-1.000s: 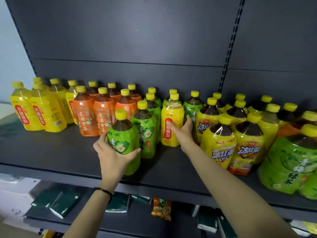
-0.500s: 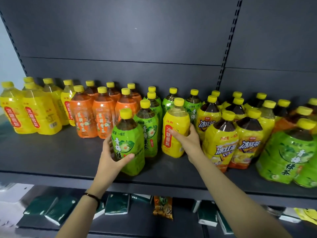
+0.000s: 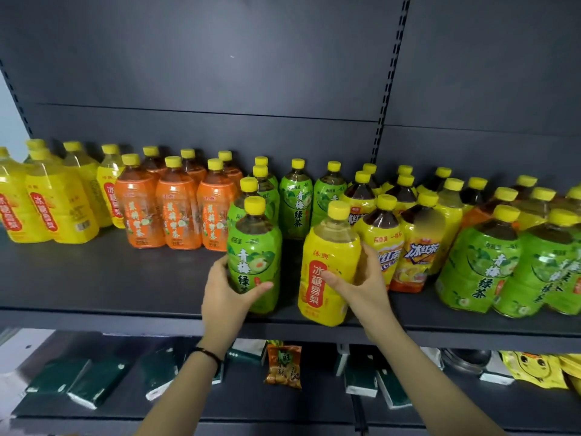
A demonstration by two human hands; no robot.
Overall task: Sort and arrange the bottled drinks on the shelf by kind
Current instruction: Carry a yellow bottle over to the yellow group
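Observation:
My left hand [image 3: 224, 294] grips a green-label tea bottle [image 3: 255, 256] standing near the front of the dark shelf [image 3: 103, 287]. My right hand [image 3: 361, 284] grips a yellow-label pear drink bottle [image 3: 327, 265] beside it, close to the front edge. On the shelf, left to right, stand yellow pear bottles [image 3: 59, 209], orange-label bottles [image 3: 176, 212], green tea bottles [image 3: 295, 202], yellow iced-tea bottles [image 3: 415, 247] and more green tea bottles [image 3: 481, 265] at the right.
The grey back panel [image 3: 220, 73] rises behind the bottles. On the lower shelf lie dark green packets [image 3: 85, 383], an orange snack bag [image 3: 284, 366] and yellow bags [image 3: 534, 369] at the right. Bare shelf shows in front of the left groups.
My right hand has pulled the yellow pear bottle out of the row, forward to the shelf's front edge. My left hand stays on the green bottle.

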